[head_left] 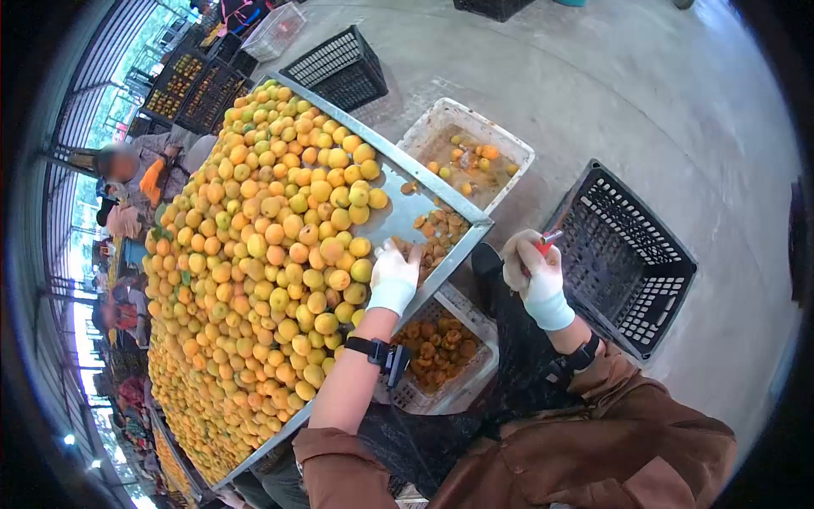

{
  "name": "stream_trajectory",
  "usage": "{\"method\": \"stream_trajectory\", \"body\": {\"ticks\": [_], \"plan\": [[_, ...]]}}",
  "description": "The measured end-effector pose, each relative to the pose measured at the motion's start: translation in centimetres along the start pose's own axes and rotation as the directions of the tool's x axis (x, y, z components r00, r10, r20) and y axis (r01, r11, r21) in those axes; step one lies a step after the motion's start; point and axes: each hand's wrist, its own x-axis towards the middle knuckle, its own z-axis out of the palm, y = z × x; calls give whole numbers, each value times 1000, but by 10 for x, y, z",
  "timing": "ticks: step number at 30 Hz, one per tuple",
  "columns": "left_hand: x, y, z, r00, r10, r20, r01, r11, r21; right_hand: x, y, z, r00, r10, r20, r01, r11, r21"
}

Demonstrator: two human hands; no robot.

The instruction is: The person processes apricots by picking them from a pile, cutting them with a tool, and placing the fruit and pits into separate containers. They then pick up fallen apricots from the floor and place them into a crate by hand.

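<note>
My left hand (pixel 395 273), in a white glove, rests at the table's near corner with its fingers apart, beside a pile of cut, brownish fruit pieces (pixel 441 229). No whole fruit shows in its grip. My right hand (pixel 534 267), also gloved, is closed around a small red-handled tool (pixel 547 243) with a metal end, held in the air right of the table edge. Whole yellow-orange fruits (pixel 280 246) cover most of the metal table (pixel 403 208).
Below the table edge stands a crate of fruit halves (pixel 437 348). A white crate (pixel 517 157) holds water and some fruit. Black crates stand at the right (pixel 627 254) and behind (pixel 339 68). Another person (pixel 161 161) is across the table.
</note>
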Motion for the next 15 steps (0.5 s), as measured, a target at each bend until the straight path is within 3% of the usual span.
{"method": "stream_trajectory", "body": {"ticks": [2,5,7,9,13,15], "plan": [[7,8,2,979,200,-24,-202,977,-62,3,0,-2,1000,20,-8,-20,1000,4],[11,39,-27,969,241,49,-238,970,-55,6,-4,-1,998,59,-25,-58,998,5],[29,35,-22,971,240,2,-239,970,-42,7,-6,-2,994,109,-8,-109,994,22],[52,26,-7,844,490,-217,-482,871,91,9,-6,-4,993,118,-16,-118,993,12],[75,33,21,788,538,-300,-565,825,-2,10,-8,-5,989,141,-34,-140,990,15],[67,44,14,832,482,-274,-526,843,-113,10,-8,-7,990,139,-38,-139,990,4]]}}
